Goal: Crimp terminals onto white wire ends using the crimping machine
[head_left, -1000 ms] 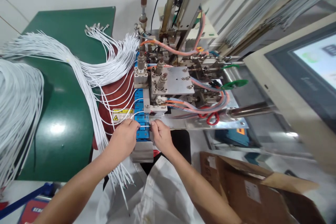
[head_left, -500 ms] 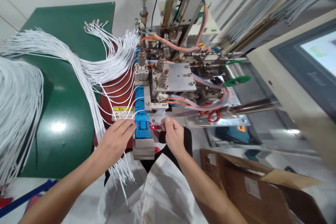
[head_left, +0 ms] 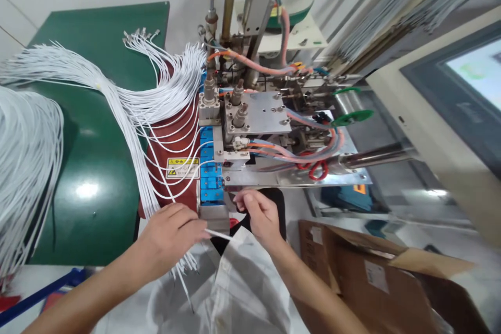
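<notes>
My left hand [head_left: 172,235] pinches one white wire [head_left: 217,234] whose free end sticks out to the right, just below the machine's grey front plate [head_left: 213,216]. My right hand [head_left: 260,214] hovers beside the plate with fingers curled and apart, holding nothing I can see. Above both hands runs a column of blue clamp blocks [head_left: 209,177] with white wires [head_left: 172,167] fed into them from the left. A large bundle of white wires [head_left: 97,88] fans over the green table [head_left: 94,167].
The metal machine [head_left: 254,120] with orange and blue hoses stands behind the hands. A touch screen panel [head_left: 462,94] sits at right. An open cardboard box [head_left: 371,282] lies at lower right. More white wire [head_left: 23,167] hangs at far left.
Both hands have drawn back from the blue clamp blocks toward me. My left hand now pinches a single white wire from the loose ends; my right hand has moved slightly down and right.
</notes>
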